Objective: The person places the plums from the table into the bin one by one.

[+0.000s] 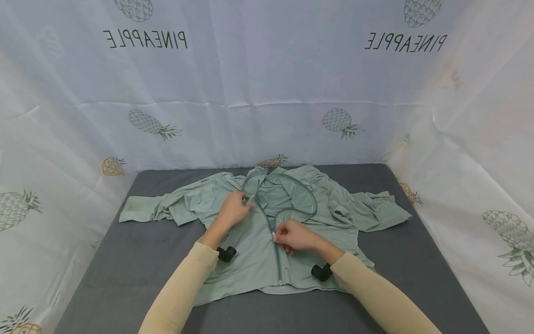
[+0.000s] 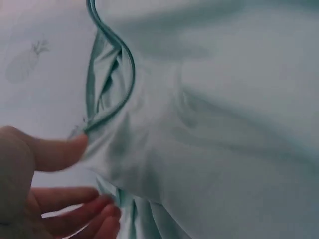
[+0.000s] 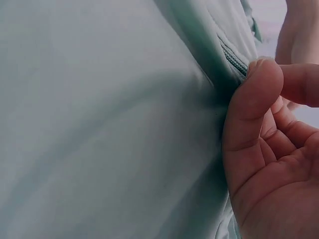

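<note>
A pale green zip-up jacket (image 1: 250,260) lies front up, sleeves spread to both sides. Its zipper (image 1: 278,264) is joined along the lower front; above the right hand the two toothed edges part and curve round the neck opening. My right hand (image 1: 295,235) pinches the small, pale zipper pull (image 1: 273,235) between thumb and forefinger. In the right wrist view, those fingertips (image 3: 264,74) cover the pull, with zipper teeth (image 3: 232,57) showing beside them. Over the jacket's left front, near the collar, is my left hand (image 1: 234,208). Its thumb (image 2: 62,152) and fingers stand apart, gripping nothing visible.
The jacket rests on a dark grey table (image 1: 137,278), its collar near the back edge. White curtains (image 1: 267,74) printed with pineapples hang behind and at both sides. Black pieces (image 1: 321,272) sit by each wrist, over the cloth.
</note>
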Demonstrator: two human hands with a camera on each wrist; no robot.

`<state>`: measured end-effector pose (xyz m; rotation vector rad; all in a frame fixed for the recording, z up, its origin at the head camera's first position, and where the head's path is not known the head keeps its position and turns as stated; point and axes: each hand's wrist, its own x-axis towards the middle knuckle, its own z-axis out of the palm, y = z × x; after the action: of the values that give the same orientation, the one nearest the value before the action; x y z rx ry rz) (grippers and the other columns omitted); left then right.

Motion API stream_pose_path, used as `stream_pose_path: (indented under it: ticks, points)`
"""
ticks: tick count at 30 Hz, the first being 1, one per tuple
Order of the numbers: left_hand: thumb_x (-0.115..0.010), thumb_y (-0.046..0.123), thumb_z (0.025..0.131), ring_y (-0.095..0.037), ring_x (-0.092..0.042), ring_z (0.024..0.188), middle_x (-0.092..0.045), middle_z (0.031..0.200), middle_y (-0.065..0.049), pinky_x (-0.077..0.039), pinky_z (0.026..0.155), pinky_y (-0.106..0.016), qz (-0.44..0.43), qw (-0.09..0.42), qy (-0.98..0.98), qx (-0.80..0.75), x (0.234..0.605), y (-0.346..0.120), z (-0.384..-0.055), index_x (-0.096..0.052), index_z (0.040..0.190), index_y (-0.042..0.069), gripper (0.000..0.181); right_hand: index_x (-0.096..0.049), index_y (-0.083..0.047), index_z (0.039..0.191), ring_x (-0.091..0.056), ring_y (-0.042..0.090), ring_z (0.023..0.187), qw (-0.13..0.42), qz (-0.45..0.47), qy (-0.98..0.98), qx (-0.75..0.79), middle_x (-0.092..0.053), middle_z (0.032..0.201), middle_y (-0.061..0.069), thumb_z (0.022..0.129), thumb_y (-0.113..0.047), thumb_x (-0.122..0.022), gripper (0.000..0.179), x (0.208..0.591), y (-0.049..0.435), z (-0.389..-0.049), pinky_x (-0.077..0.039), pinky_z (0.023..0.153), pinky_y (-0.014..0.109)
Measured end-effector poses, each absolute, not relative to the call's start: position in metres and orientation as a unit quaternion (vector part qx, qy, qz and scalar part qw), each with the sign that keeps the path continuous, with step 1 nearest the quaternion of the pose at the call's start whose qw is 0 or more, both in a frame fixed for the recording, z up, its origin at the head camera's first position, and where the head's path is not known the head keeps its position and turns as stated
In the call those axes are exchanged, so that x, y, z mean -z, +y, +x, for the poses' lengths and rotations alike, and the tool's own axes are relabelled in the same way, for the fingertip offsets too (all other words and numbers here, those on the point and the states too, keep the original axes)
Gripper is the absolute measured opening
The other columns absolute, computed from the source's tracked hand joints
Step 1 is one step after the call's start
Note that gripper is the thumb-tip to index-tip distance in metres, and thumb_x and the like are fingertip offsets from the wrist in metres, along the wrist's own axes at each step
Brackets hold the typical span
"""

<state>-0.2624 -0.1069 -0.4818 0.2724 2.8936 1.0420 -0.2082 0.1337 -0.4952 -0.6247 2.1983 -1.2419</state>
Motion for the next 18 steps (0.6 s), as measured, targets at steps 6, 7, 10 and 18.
stream_pose_path:
  ticks: [6,7,10,18]
  points:
    - [-0.069,0.013,0.096,-0.017,-0.045,0.045,-0.047,0.051,-0.001,-0.040,0.046,-0.031,0.130,0.007,0.952,-0.277,0.473,-0.098,-0.233,-0.055,0.056,0.010,0.043,-0.067,-0.001,0.084,-0.058,0.015,0.051,0.254,-0.222,0.816,0.469,-0.063,0.068,0.007,0.103,-0.015,-0.060,0.025,0.497,0.134,-0.212,-0.055,0.051,0.036]
    - [-0.069,0.014,0.097,-0.014,-0.034,0.040,-0.037,0.045,0.003,-0.032,0.042,-0.029,0.138,0.033,0.947,-0.289,0.473,-0.097,-0.229,-0.046,0.051,0.014,0.051,-0.067,-0.001,0.084,-0.058,0.015,0.051,0.252,-0.220,0.817,0.470,-0.063,0.068,0.006,0.103,-0.016,-0.060,0.025,0.498,0.134,-0.213,-0.054,0.051,0.036]
    - [-0.066,0.022,0.100,-0.008,-0.020,0.040,-0.023,0.045,0.010,-0.021,0.042,-0.024,0.149,0.122,0.920,-0.341,0.476,-0.092,-0.220,-0.035,0.051,0.019,0.059,-0.067,-0.001,0.084,-0.057,0.015,0.050,0.246,-0.221,0.815,0.477,-0.063,0.068,0.006,0.103,-0.017,-0.061,0.026,0.500,0.134,-0.215,-0.054,0.050,0.037]
    - [-0.061,0.026,0.104,-0.009,-0.026,0.046,-0.031,0.051,0.006,-0.027,0.049,-0.025,0.131,0.209,0.838,-0.487,0.489,-0.084,-0.214,-0.050,0.057,0.013,0.050,-0.066,-0.002,0.084,-0.057,0.014,0.049,0.241,-0.216,0.814,0.482,-0.062,0.066,0.004,0.103,-0.017,-0.061,0.025,0.500,0.132,-0.215,-0.054,0.050,0.037]
